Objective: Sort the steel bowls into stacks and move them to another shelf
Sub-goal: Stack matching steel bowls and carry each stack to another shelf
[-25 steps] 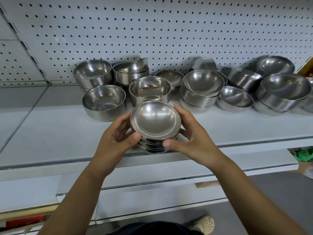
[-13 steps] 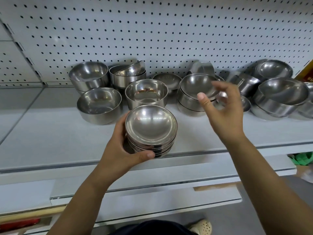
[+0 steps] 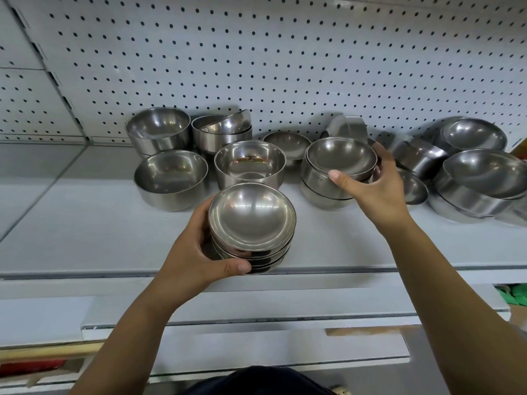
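A stack of shallow steel bowls (image 3: 252, 220) stands near the front edge of the white shelf (image 3: 85, 223). My left hand (image 3: 196, 252) wraps around its left side, thumb across the front. My right hand (image 3: 376, 183) grips a shallow steel bowl (image 3: 340, 156) that rests on top of a pile of deeper bowls (image 3: 322, 189) at the middle right, thumb on the near rim and fingers behind the far side.
Deep steel bowls (image 3: 171, 178) sit at the left and middle (image 3: 249, 162), with more along the pegboard wall (image 3: 256, 67). A jumble of bowls (image 3: 482, 178) lies at the right. Lower shelves (image 3: 256, 323) jut out below.
My right hand let go of the front stack, reached back to the right and closed on the shallow bowl atop the pile. My left hand stayed on the stack.
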{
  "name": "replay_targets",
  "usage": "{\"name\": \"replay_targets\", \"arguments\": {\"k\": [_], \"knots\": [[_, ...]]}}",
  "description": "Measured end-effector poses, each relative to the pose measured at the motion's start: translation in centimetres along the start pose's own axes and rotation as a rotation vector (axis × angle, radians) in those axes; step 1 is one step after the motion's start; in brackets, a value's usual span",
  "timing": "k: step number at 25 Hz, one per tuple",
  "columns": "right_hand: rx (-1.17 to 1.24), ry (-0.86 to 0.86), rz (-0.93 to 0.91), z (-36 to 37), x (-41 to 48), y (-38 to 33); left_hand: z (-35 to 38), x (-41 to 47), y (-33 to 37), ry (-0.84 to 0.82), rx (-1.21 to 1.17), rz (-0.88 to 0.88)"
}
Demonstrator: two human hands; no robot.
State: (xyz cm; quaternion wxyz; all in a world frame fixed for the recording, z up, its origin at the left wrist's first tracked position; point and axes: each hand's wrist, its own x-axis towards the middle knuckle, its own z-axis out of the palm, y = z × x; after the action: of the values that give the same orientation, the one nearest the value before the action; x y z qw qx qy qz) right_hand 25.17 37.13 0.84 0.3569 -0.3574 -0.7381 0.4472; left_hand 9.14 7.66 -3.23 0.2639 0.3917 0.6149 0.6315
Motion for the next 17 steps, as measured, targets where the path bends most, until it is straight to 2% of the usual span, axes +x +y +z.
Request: {"name": "replay_targets", "arguments": {"k": [6, 11, 14, 17], "knots": [[0.053, 0.044, -0.027, 0.0, 0.1, -1.4, 0.0, 0.0, 0.0, 0.001, 0.007, 0.008], [0.172, 0.092, -0.133, 0.5, -1.9, -4.7, -0.1, 0.2, -0.3, -0.019, -0.011, 0.011], [0.298, 0.032, -0.216, 1.7, -4.9, -6.7, -0.5, 0.2, -0.5, -0.060, -0.018, 0.004], [0.362, -0.067, -0.211, 3.3, -8.2, -7.6, -1.0, 0.4, -0.6, -0.088, -0.046, 0.011]]}}
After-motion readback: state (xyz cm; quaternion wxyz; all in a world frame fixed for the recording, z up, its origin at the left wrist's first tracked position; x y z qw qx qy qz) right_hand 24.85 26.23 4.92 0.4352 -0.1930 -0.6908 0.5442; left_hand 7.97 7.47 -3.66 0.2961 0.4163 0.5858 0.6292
